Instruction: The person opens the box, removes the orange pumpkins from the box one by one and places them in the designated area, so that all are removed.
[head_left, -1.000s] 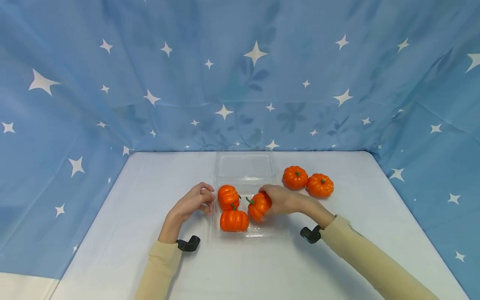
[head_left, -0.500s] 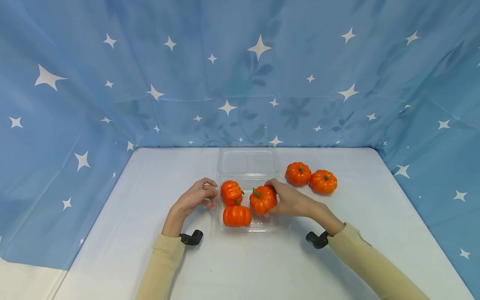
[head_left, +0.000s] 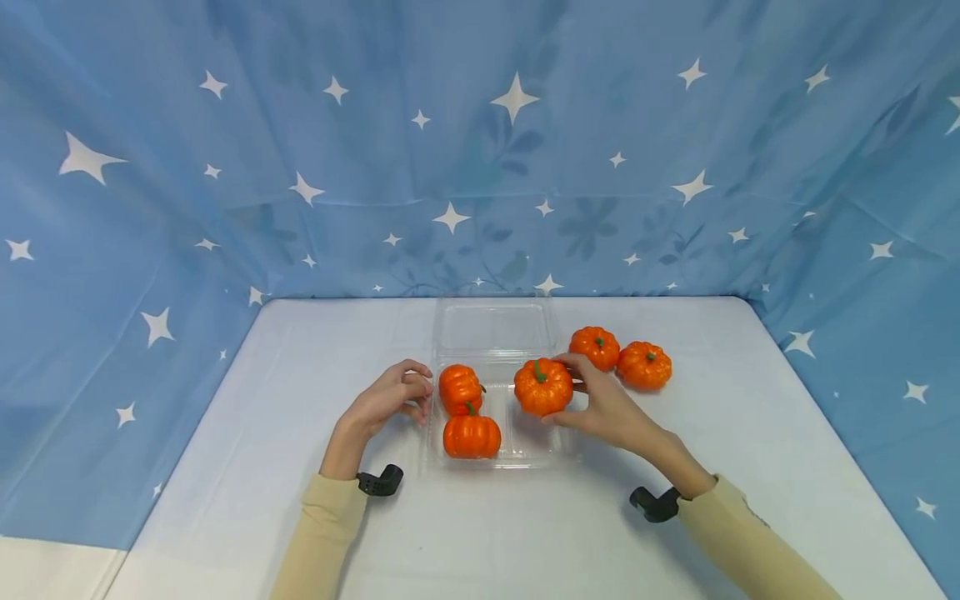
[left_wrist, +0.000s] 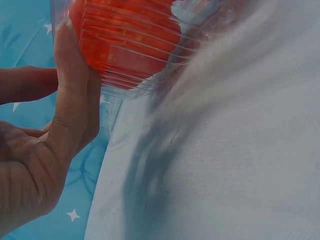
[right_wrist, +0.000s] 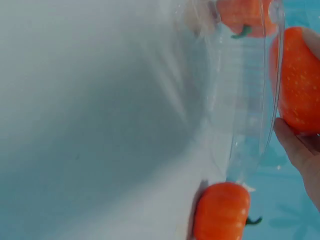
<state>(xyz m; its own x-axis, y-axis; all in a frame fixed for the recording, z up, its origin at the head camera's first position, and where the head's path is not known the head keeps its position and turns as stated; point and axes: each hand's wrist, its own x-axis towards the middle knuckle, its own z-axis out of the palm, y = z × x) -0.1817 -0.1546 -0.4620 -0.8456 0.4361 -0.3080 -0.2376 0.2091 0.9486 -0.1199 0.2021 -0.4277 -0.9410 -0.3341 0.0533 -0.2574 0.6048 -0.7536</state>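
A small orange pumpkin [head_left: 542, 387] with a green stem is held between the thumb and fingers of my right hand [head_left: 611, 408], over the right half of a clear plastic clamshell box [head_left: 517, 458]. The right wrist view shows this held pumpkin [right_wrist: 300, 82] above the box's rim. Two pumpkins lie inside the box at its left: one at the back [head_left: 460, 389], one in front [head_left: 472, 437]. My left hand [head_left: 390, 396] rests its fingertips against the box's left wall, fingers loosely bent; in the left wrist view a finger [left_wrist: 67, 75] touches the ribbed wall [left_wrist: 125, 75].
Two more pumpkins, one nearer the box [head_left: 595, 347] and one farther right [head_left: 644, 365], sit on the white table [head_left: 480, 533] beyond my right hand. The box's lid [head_left: 493, 327] lies folded back behind it. A blue star-patterned curtain [head_left: 480, 167] surrounds the table.
My right hand has raised its pumpkin from inside the box and moved it up and to the right, the stem turning upward. My left hand has stayed at the box's left side.
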